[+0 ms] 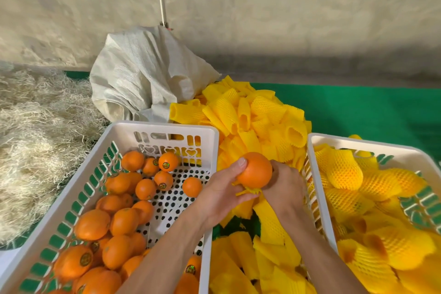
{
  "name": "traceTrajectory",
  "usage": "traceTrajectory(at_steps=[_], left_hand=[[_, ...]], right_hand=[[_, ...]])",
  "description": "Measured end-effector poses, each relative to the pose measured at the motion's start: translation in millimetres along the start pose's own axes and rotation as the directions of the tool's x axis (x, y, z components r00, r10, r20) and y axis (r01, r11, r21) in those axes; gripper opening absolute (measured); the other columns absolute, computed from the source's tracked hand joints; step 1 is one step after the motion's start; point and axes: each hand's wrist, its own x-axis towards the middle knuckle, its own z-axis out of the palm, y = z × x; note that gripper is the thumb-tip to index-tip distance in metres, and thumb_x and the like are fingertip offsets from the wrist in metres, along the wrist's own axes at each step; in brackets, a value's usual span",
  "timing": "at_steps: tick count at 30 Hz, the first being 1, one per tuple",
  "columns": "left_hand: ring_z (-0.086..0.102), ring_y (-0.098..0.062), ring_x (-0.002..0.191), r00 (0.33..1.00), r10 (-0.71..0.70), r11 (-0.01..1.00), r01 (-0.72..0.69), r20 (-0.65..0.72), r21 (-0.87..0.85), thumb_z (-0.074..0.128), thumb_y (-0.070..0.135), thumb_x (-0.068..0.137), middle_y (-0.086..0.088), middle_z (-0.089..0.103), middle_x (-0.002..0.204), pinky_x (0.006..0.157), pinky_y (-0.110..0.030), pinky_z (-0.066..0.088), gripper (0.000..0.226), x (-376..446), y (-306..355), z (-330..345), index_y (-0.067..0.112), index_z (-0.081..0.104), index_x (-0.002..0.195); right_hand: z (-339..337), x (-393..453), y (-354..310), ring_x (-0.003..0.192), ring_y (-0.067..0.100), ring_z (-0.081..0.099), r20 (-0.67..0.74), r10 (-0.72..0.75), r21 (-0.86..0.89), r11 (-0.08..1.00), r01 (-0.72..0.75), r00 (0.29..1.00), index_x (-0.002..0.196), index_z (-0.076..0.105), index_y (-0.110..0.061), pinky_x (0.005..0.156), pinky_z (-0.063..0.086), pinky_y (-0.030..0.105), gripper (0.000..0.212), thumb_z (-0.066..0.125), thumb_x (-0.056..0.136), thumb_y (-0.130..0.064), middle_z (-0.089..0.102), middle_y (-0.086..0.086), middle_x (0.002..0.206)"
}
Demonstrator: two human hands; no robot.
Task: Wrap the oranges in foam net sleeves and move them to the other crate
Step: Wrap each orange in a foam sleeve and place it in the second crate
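a: where was the round bare orange (254,169)?
b: between both crates — left hand (222,194) gripped it, right hand (285,186) pinched the yellow foam net sleeve (248,191) beneath. best stretch its mouth wide.

two white crates (164,130) (358,144), one sack (143,74), two hands (222,191) (285,186), one held orange (255,169).

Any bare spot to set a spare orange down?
Two patches: the perforated floor of the left crate, between its loose oranges and right wall; and the green mat between the loose sleeve pile and the wall. Crowded: the gap between crates, filled with sleeves and both hands, and the right crate, packed with wrapped oranges.
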Motion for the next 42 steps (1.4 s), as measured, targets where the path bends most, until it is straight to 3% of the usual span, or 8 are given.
traceTrajectory(at_steps=[11, 14, 17, 21, 26, 30, 34, 42], left_hand=[[0.07, -0.024, 0.118, 0.965, 0.194, 0.976, -0.172, -0.177, 0.132, 0.094, 0.059, 0.058, -0.005, 0.076, 0.122, 0.104, -0.041, 0.055, 0.079, 3.9, 4.1, 0.4, 0.016, 0.075, 0.12], [0.07, -0.016, 0.11, 0.88, 0.429, 0.773, -0.242, -0.202, 0.587, 0.09, 0.068, 0.059, 0.007, 0.074, 0.116, 0.094, -0.033, 0.058, 0.073, -0.2, 5.5, -0.8, 0.024, 0.075, 0.115], [0.064, -0.011, 0.113, 0.833, 0.533, 0.565, -0.222, -0.146, 0.795, 0.088, 0.06, 0.072, 0.009, 0.063, 0.123, 0.09, -0.03, 0.058, 0.061, 1.8, 0.1, -4.6, 0.026, 0.072, 0.12], [0.062, -0.014, 0.094, 0.739, 0.636, 0.533, -0.213, -0.222, 0.819, 0.079, 0.045, 0.086, 0.004, 0.061, 0.109, 0.074, -0.03, 0.054, 0.022, 9.2, -0.1, -0.4, 0.029, 0.07, 0.096], [0.043, -0.025, 0.067, 0.681, 0.645, 0.645, -0.24, -0.348, 0.726, 0.062, 0.002, 0.086, -0.017, 0.052, 0.084, 0.054, -0.043, 0.035, 0.021, 5.9, -4.6, -3.8, 0.017, 0.048, 0.087], [0.045, -0.01, 0.063, 0.619, 0.678, 0.642, -0.237, -0.396, 0.729, 0.051, -0.018, 0.088, -0.007, 0.049, 0.08, 0.052, -0.029, 0.038, 0.034, 3.8, -3.8, -7.7, 0.014, 0.043, 0.095], [0.056, -0.022, 0.075, 0.674, 0.691, 0.55, -0.254, -0.263, 0.796, 0.055, -0.016, 0.088, -0.014, 0.056, 0.091, 0.058, -0.034, 0.047, 0.037, 3.9, -9.0, -5.4, 0.016, 0.042, 0.103], [0.051, -0.005, 0.134, 0.758, 0.617, 0.339, -0.499, 0.212, 0.797, 0.053, -0.007, 0.1, 0.011, 0.053, 0.143, 0.102, -0.018, 0.048, 0.057, 2.7, -10.1, 0.4, 0.032, 0.05, 0.141]], right_hand=[[-11.5, 11.0, 1.0, 0.07, 0.014, 0.067, 0.319, 0.049, 0.694, 0.668, -0.269, 0.946, 0.103, 0.075, -0.021, 0.051, 0.055, 0.03, 0.015, 0.062, 0.1, -0.015, 0.074, 0.003, 0.089], [-16.0, 7.3, -2.3, 0.054, 0.017, 0.055, 0.215, 0.083, 0.738, 0.639, -0.218, 0.973, 0.092, 0.077, -0.022, 0.044, 0.048, 0.028, 0.015, 0.064, 0.1, -0.022, 0.064, 0.007, 0.063], [-17.9, 2.9, -7.7, 0.051, 0.004, 0.052, 0.084, 0.064, 0.76, 0.642, -0.106, 0.994, 0.094, 0.077, -0.02, 0.047, 0.043, 0.019, 0.012, 0.066, 0.098, -0.018, 0.067, -0.007, 0.067], [-13.9, -10.4, -14.6, 0.058, 0.01, 0.06, -0.192, -0.225, 0.449, 0.846, 0.289, 0.955, 0.11, 0.076, -0.017, 0.051, 0.046, 0.016, 0.017, 0.073, 0.093, -0.014, 0.071, -0.011, 0.075], [-2.1, -18.3, -19.0, 0.053, 0.003, 0.049, -0.288, -0.487, 0.317, 0.764, 0.562, 0.825, 0.113, 0.075, -0.011, 0.05, 0.044, 0.018, 0.035, 0.065, 0.095, -0.04, 0.06, -0.008, 0.066], [-0.5, -18.9, -21.4, 0.051, 0.014, 0.062, -0.01, -0.205, 0.572, 0.801, 0.173, 0.979, 0.105, 0.061, -0.025, 0.051, 0.055, 0.043, 0.057, 0.041, 0.093, -0.077, 0.063, -0.006, 0.066], [7.0, -21.1, -23.1, 0.067, 0.026, 0.074, 0.503, -0.112, 0.642, 0.712, -0.284, 0.857, 0.115, 0.061, -0.028, 0.059, 0.06, 0.04, 0.073, 0.042, 0.081, -0.089, 0.076, 0.0, 0.089], [0.9, -15.6, -23.0, 0.066, 0.024, 0.063, 0.328, 0.135, 0.876, 0.327, -0.354, 0.935, 0.095, 0.076, -0.024, 0.059, 0.052, 0.036, 0.043, 0.065, 0.088, -0.064, 0.072, 0.013, 0.085]])
